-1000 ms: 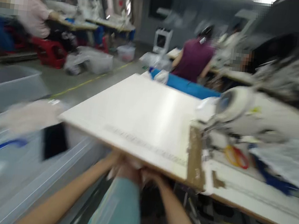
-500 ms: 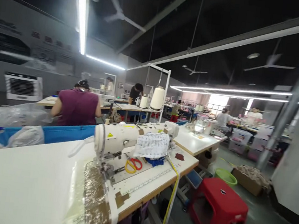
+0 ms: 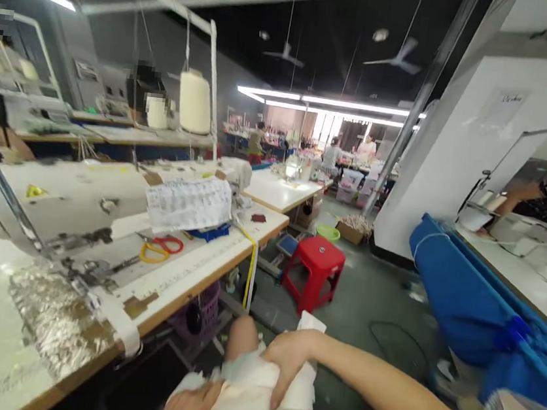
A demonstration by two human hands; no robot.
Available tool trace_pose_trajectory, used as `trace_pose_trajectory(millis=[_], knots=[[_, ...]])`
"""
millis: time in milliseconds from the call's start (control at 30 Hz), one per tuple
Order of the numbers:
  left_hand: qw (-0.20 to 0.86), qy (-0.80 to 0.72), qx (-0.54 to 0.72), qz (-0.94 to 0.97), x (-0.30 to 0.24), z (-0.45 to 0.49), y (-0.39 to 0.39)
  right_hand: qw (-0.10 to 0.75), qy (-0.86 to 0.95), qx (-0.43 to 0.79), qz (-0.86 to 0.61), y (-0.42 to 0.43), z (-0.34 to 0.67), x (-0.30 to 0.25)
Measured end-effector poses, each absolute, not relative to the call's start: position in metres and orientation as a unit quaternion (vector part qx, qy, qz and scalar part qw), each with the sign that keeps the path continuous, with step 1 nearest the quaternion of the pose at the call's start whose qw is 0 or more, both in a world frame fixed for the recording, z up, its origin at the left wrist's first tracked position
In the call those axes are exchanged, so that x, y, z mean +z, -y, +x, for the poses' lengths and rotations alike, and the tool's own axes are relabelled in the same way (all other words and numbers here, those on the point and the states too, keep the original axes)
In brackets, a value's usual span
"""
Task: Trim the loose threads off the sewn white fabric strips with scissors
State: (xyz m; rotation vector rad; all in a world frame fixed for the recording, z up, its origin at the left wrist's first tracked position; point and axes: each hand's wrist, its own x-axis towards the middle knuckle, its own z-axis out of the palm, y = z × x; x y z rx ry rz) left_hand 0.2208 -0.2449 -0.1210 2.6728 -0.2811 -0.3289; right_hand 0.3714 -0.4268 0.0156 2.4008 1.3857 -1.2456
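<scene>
A bundle of white fabric pieces [image 3: 247,386] lies over my lap, below the sewing table's front edge. My right hand [image 3: 291,362] comes in from the right and is closed on the bundle, thumb and fingers pressing into it. At the lower frame edge, my left hand [image 3: 191,409] is closed on the bundle's left side; its fingers are partly hidden and blurred. To the left stands a white sewing machine [image 3: 71,198]. Yellow-and-red-handled scissors [image 3: 157,249] lie on its bed, and a printed white cloth [image 3: 189,205] drapes over its arm.
A yellow measuring tape [image 3: 251,265] hangs off the table edge. Beyond my knee stands a red stool [image 3: 316,269]. On the right, a blue cloth trough [image 3: 462,286] runs along another sewing table, where a person's arm [image 3: 522,194] shows. Thread cones [image 3: 195,101] stand behind the machine.
The view has swung right and down. Both my hands and the white fabric bundle have come into sight; before, neither hand showed. The machine now appears farther left.
</scene>
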Motion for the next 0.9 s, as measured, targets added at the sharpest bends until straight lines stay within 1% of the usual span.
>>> trace_pose_trajectory(millis=[100, 233, 333, 467, 567, 667, 767, 833, 900], knots=[[0.179, 0.134, -0.165, 0.961, -0.136, 0.215, 0.262, -0.020, -0.375, -0.424, 0.824, 0.471, 0.356, -0.028], [0.204, 0.192, -0.175, 0.944, -0.142, 0.212, 0.254, -0.066, -0.346, -0.469, 0.810, 0.505, 0.339, -0.072], [0.209, 0.204, -0.188, 0.938, -0.142, 0.210, 0.252, -0.089, -0.337, -0.506, 0.789, 0.518, 0.337, -0.078], [0.209, 0.185, -0.167, 0.946, -0.144, 0.215, 0.263, -0.097, -0.315, -0.526, 0.784, 0.533, 0.357, -0.067], [0.233, 0.156, -0.160, 0.946, -0.146, 0.218, 0.268, -0.121, -0.315, -0.489, 0.805, 0.539, 0.375, -0.063], [0.259, 0.126, -0.164, 0.943, -0.154, 0.214, 0.267, -0.172, -0.329, -0.407, 0.835, 0.526, 0.380, -0.071], [0.281, 0.100, -0.163, 0.940, -0.164, 0.205, 0.262, -0.215, -0.347, -0.320, 0.855, 0.497, 0.372, -0.091], [0.300, 0.100, -0.154, 0.936, -0.170, 0.198, 0.258, -0.223, -0.351, -0.289, 0.862, 0.479, 0.366, -0.106], [0.322, 0.121, -0.138, 0.929, -0.174, 0.193, 0.256, -0.212, -0.340, -0.280, 0.872, 0.470, 0.363, -0.120]])
